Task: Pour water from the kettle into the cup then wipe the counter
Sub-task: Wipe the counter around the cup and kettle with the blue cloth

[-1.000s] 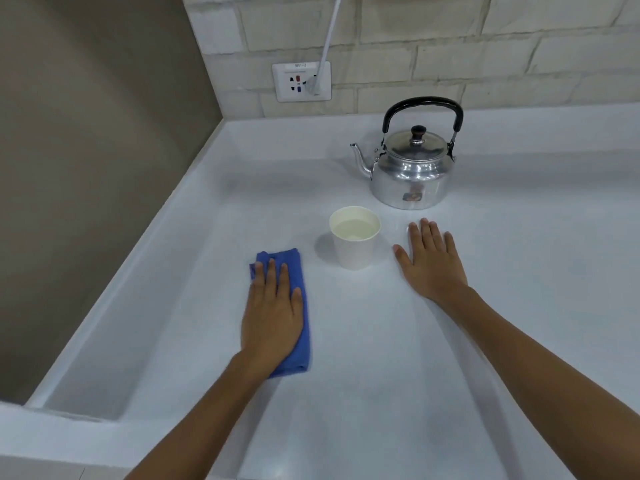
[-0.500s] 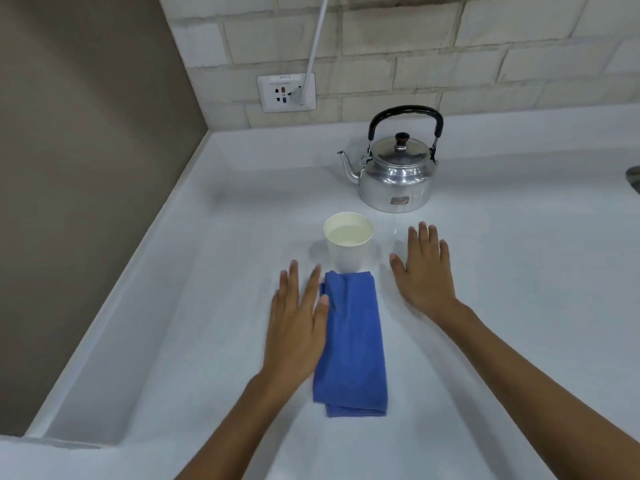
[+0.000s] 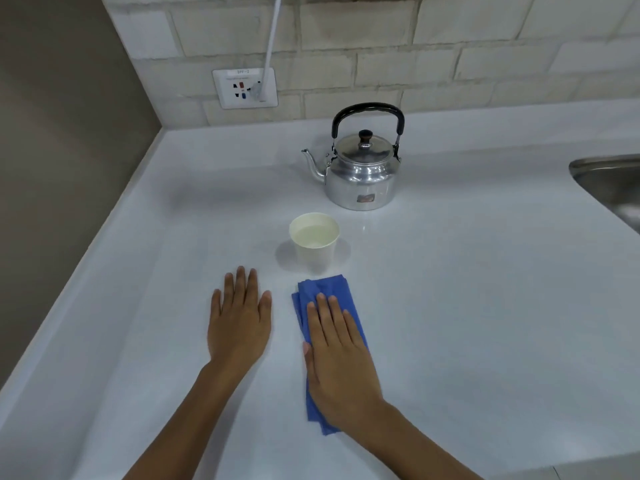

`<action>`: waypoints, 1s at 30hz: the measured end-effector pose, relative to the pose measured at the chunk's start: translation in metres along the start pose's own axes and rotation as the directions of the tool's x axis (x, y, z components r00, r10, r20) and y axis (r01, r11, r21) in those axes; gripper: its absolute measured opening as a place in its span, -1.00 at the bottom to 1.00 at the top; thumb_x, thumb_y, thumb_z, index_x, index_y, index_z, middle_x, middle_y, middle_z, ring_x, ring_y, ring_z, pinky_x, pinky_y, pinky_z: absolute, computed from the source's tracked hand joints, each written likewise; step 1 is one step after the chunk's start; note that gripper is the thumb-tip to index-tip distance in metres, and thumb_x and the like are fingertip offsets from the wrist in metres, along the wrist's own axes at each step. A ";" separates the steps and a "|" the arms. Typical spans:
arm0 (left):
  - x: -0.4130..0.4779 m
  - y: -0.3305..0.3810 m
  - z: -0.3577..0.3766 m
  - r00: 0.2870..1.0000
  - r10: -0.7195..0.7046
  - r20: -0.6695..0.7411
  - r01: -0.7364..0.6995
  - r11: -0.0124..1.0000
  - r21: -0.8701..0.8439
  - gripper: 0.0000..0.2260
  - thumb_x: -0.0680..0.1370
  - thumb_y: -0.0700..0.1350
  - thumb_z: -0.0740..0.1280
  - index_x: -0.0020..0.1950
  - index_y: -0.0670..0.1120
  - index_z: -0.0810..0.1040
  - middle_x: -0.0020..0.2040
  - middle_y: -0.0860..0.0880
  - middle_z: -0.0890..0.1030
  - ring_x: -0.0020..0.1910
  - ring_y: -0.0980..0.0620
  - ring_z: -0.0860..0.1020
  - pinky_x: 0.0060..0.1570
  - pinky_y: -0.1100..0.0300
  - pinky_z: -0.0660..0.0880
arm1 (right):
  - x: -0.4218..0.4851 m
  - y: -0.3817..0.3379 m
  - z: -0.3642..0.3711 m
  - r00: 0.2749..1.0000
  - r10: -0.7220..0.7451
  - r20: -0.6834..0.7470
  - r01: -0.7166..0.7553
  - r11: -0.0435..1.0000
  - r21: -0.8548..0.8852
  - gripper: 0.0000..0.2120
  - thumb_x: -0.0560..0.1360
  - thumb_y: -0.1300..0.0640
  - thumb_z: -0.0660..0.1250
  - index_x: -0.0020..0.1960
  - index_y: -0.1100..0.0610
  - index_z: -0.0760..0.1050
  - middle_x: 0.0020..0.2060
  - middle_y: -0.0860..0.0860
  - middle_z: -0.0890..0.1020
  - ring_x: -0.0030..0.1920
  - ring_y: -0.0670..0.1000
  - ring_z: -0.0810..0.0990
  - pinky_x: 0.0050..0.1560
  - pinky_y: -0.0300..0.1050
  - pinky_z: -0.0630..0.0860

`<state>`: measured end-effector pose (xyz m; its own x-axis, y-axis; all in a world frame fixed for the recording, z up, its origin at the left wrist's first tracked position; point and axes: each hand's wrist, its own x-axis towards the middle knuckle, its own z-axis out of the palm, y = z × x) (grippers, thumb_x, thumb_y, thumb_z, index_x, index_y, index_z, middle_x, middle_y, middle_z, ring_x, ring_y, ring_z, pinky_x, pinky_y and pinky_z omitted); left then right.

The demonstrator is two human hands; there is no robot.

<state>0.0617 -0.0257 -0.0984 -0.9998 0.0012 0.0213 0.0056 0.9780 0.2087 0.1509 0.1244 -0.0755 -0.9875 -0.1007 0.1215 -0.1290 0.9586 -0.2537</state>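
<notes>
On the white counter (image 3: pixel 450 306), a kettle (image 3: pixel 362 174) stood upright at the far side and a cup (image 3: pixel 314 242) just nearer held water, so pouring looked done. The right hand (image 3: pixel 337 362) lay flat, fingers open, on a blue cloth (image 3: pixel 329 289) near the cup; the left hand (image 3: pixel 239 323) rested open and empty beside it, with wiping seemingly under way.

Pretty clearly a kitchen: smooth white counter (image 3: pixel 467 306) running into a corner, pale brick-pattern backsplash wall (image 3: pixel 415 46), a white wall socket (image 3: pixel 245 88) with a cord plugged in, a shiny metal kettle with black handle (image 3: pixel 362 168), and a stainless sink's rim (image 3: pixel 609 174) at the right edge.
</notes>
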 end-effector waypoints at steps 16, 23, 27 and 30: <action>-0.001 0.006 0.001 0.999 0.009 -0.040 -0.009 1.000 0.000 -0.51 0.60 0.03 -0.15 0.49 -0.08 -0.17 0.54 -0.07 -0.12 0.51 -0.04 -0.16 0.46 0.02 -0.18 | 0.137 0.096 -0.005 0.998 0.055 0.042 -0.052 0.995 -0.089 -0.48 0.58 0.19 -0.05 0.48 0.20 -0.15 0.52 0.14 -0.05 0.50 0.17 -0.10 0.50 0.07 -0.11; -0.003 0.003 0.000 0.999 0.020 -0.050 -0.020 1.000 -0.004 -0.53 0.59 0.05 -0.17 0.44 -0.03 -0.26 0.54 -0.04 -0.13 0.51 -0.01 -0.18 0.45 0.06 -0.21 | 0.114 0.144 -0.014 0.969 -0.237 0.067 0.235 0.971 0.038 -0.50 0.60 0.12 0.03 0.48 0.07 -0.07 0.51 -0.02 0.05 0.51 0.00 -0.05 0.48 -0.12 -0.11; -0.002 0.007 0.000 0.999 0.002 -0.051 -0.002 1.000 -0.003 -0.51 0.60 0.03 -0.16 0.48 -0.07 -0.20 0.54 -0.06 -0.13 0.51 -0.03 -0.18 0.46 0.04 -0.20 | 0.143 0.150 -0.017 0.998 -0.045 0.054 0.046 0.999 -0.017 -0.49 0.60 0.10 0.01 0.48 0.14 -0.09 0.52 0.04 -0.01 0.51 0.06 -0.10 0.49 -0.06 -0.11; -0.002 0.005 0.000 0.999 0.009 -0.041 -0.008 1.000 0.011 -0.51 0.60 0.03 -0.17 0.48 -0.08 -0.20 0.54 -0.06 -0.13 0.51 -0.03 -0.18 0.47 0.03 -0.19 | 0.146 0.134 -0.014 0.989 -0.119 0.087 0.123 0.992 -0.042 -0.51 0.61 0.10 -0.02 0.48 0.14 -0.10 0.52 0.05 -0.04 0.51 0.08 -0.13 0.50 -0.07 -0.17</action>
<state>0.0640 -0.0205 -0.0974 -0.9980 0.0011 0.0628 0.0135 0.9802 0.1974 -0.0093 0.2416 -0.0783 -0.9693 -0.2366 0.0672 -0.2454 0.9493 -0.1966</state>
